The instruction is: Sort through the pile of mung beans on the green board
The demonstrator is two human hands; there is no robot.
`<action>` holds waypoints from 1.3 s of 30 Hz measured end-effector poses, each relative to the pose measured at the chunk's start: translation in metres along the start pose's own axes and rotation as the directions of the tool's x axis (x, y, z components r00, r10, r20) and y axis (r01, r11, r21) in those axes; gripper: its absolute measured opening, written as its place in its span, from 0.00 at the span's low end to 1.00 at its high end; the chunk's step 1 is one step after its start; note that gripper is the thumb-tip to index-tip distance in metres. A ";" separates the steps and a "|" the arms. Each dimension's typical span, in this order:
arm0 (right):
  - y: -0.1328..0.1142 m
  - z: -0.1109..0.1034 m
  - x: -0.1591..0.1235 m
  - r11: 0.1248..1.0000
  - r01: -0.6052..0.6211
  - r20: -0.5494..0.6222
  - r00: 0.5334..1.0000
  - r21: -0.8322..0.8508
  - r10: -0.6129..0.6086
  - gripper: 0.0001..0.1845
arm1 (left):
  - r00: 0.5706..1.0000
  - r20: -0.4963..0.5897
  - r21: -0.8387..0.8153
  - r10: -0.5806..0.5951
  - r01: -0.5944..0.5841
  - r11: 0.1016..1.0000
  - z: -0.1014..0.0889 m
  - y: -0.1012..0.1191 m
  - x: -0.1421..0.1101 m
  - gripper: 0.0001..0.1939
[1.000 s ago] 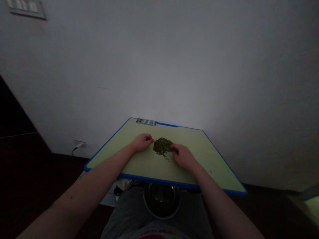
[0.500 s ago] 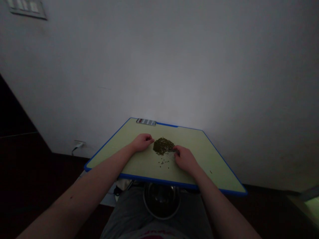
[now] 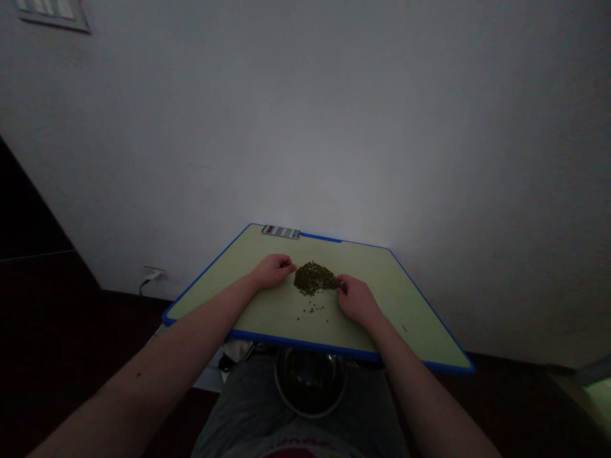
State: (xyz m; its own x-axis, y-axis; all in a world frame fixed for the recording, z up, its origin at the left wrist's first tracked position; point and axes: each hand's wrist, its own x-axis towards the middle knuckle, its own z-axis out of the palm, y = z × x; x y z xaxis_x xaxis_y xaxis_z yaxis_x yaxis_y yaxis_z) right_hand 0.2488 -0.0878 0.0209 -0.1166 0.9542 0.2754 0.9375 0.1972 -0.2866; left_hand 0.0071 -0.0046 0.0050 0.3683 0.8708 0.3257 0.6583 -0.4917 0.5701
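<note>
Stretching left to right on the tabletop (image 3: pixel 272 315), the grain pile (image 3: pixel 312 278) meets a dark object (image 3: pixel 336 285) pinched by the right hand (image 3: pixel 357 298); the left hand (image 3: pixel 273 271) curls just beside the pile's left end, contents unclear.

A room in a home is suggested: a switch panel (image 3: pixel 55 14) is mounted on the plain pale wall (image 3: pixel 305 127) at upper left, a plug (image 3: pixel 153 276) is fitted low down, and a small blue-edged bench (image 3: pixel 356 256) is set against the wall.
</note>
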 end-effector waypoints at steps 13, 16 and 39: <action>-0.013 0.003 0.001 0.985 0.124 0.061 0.989 0.116 -0.132 0.17 | 1.000 -0.009 -0.011 -0.006 0.006 1.000 0.001 -0.001 0.000 0.17; -0.018 0.003 0.000 0.982 0.136 0.069 0.987 0.129 -0.146 0.17 | 1.000 -0.006 -0.002 -0.007 0.007 1.000 0.001 -0.001 0.000 0.17; -0.020 -0.010 -0.030 0.956 0.184 0.128 0.968 0.230 -0.217 0.16 | 1.000 -0.011 0.005 0.003 -0.003 1.000 0.002 -0.003 0.000 0.17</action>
State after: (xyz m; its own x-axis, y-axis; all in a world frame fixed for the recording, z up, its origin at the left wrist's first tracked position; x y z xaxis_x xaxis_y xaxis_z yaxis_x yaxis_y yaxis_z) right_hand 0.2365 -0.1222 0.0278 -0.3583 0.9094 0.2111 0.7990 0.4157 -0.4346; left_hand 0.0063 -0.0029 0.0019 0.3628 0.8694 0.3356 0.6605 -0.4939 0.5655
